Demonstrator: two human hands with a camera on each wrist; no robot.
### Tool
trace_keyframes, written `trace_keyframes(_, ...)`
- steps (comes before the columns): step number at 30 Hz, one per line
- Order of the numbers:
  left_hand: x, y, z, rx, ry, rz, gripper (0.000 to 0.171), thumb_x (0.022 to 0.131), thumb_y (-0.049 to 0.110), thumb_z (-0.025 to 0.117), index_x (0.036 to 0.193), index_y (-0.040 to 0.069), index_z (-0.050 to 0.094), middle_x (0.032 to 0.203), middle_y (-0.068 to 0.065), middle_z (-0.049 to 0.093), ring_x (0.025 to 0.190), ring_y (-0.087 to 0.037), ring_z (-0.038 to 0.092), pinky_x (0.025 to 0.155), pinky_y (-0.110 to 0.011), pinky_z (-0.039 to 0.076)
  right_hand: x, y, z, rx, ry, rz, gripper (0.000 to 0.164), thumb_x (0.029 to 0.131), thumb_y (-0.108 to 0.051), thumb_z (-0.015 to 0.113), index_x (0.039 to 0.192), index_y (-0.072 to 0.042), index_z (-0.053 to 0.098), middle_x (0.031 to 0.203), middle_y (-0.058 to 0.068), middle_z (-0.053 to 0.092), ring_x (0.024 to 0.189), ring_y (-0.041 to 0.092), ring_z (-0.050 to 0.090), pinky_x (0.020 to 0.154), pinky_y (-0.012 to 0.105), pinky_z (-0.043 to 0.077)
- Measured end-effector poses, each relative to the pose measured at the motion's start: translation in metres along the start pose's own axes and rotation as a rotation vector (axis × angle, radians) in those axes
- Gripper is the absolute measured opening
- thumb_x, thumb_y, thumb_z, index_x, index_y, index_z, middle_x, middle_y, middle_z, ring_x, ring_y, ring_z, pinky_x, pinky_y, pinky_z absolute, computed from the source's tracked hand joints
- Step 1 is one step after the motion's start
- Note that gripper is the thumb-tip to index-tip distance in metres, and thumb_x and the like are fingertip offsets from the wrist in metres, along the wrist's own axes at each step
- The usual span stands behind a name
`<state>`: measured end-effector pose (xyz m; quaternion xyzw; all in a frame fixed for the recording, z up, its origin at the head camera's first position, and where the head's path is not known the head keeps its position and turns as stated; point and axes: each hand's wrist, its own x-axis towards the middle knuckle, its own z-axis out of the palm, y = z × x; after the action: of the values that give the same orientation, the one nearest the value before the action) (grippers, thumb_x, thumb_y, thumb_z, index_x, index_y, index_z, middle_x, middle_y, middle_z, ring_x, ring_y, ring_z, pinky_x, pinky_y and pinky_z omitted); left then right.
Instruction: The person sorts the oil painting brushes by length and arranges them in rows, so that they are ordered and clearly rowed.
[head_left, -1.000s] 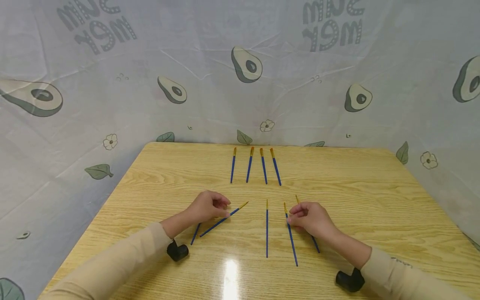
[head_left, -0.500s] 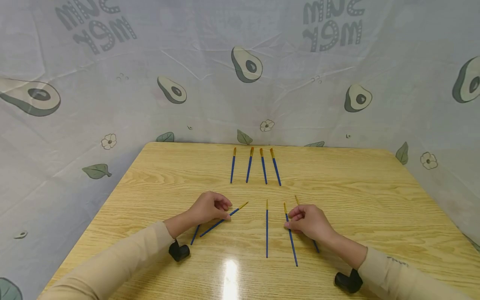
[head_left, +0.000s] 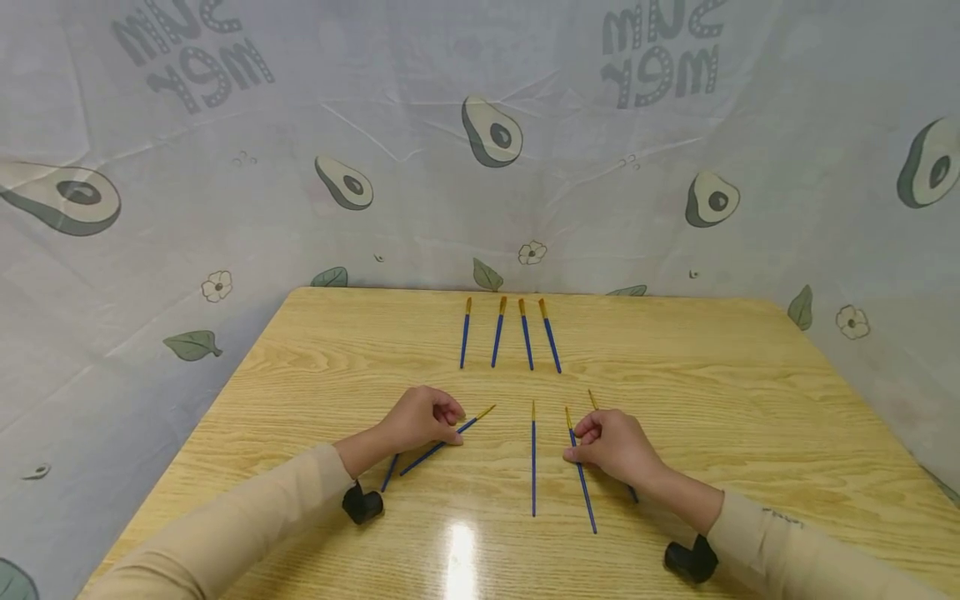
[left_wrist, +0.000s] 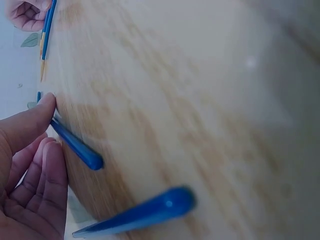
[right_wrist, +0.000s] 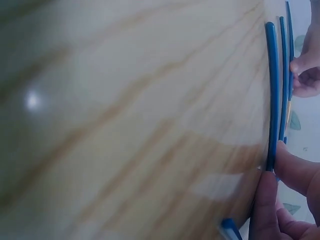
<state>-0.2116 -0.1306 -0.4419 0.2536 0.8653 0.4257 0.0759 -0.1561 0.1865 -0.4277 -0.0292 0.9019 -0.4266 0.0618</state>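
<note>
My left hand (head_left: 426, 419) is at a slanted thin paintbrush (head_left: 427, 458), its thumb and curled fingers on either side of the blue handle. In the left wrist view this paintbrush (left_wrist: 80, 146) comes out between thumb and fingers. Under the left hand, another paintbrush (head_left: 390, 473) is partly hidden. My right hand (head_left: 611, 446) pinches a paintbrush (head_left: 584, 492) near its ferrule; in the right wrist view thumb and finger flank the handle (right_wrist: 272, 100). A further paintbrush (head_left: 593, 400) lies partly hidden behind the right hand. Between the hands a paintbrush (head_left: 534, 467) lies straight, bristles away.
Several wider paintbrushes (head_left: 498, 337) lie in a row at the back of the wooden table (head_left: 690, 358), bristles toward the wall. Behind the table hangs a pale cloth (head_left: 420, 233) printed with avocados. Light glares on the near table surface.
Both hands have shifted slightly: the left a little right and nearer, the right a little left and nearer, its thumb now across the paintbrush. The paintbrushes have stayed in place.
</note>
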Motion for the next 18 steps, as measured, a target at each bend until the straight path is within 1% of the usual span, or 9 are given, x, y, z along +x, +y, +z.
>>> trace_keyframes(4,-0.0002,-0.0005,0.0000,0.011,0.007,0.009,0.020,0.074,0.009,0.085,0.090,0.005,0.074,0.077,0.004,0.065,0.070,-0.008,0.059,0.064,-0.024,0.052,-0.0003,-0.0008,0.0002,0.017,0.000,0.008,0.026,0.075,-0.005,0.084,0.091,0.002,0.064,0.074,0.006,0.058,0.063,0.017,0.056,0.055,0.026,0.051)
trace_keyframes(8,-0.0004,-0.0020,0.0007,0.029,0.016,0.000,0.017,0.074,0.010,0.085,0.088,0.007,0.076,0.075,0.007,0.066,0.070,-0.007,0.061,0.064,-0.023,0.052,-0.0012,-0.0021,0.0005,0.026,-0.002,0.008,0.026,0.075,-0.004,0.083,0.091,0.002,0.064,0.075,0.007,0.057,0.063,0.016,0.057,0.055,0.026,0.052)
trace_keyframes(14,-0.0008,-0.0022,0.0018,0.028,0.020,0.010,0.015,0.076,0.008,0.084,0.089,0.007,0.077,0.078,0.004,0.070,0.070,-0.007,0.063,0.064,-0.023,0.053,-0.0020,-0.0038,-0.0004,0.008,0.000,0.008,0.025,0.075,-0.004,0.083,0.091,0.002,0.065,0.075,0.006,0.058,0.063,0.015,0.056,0.054,0.027,0.052)
trace_keyframes(18,-0.0007,0.0002,0.0010,0.026,0.017,0.008,0.013,0.077,0.007,0.082,0.090,0.006,0.078,0.077,0.005,0.070,0.070,-0.006,0.064,0.063,-0.022,0.053,-0.0018,-0.0028,-0.0007,0.008,-0.001,0.013,0.026,0.075,-0.005,0.084,0.091,0.002,0.065,0.075,0.006,0.058,0.063,0.016,0.056,0.054,0.027,0.052)
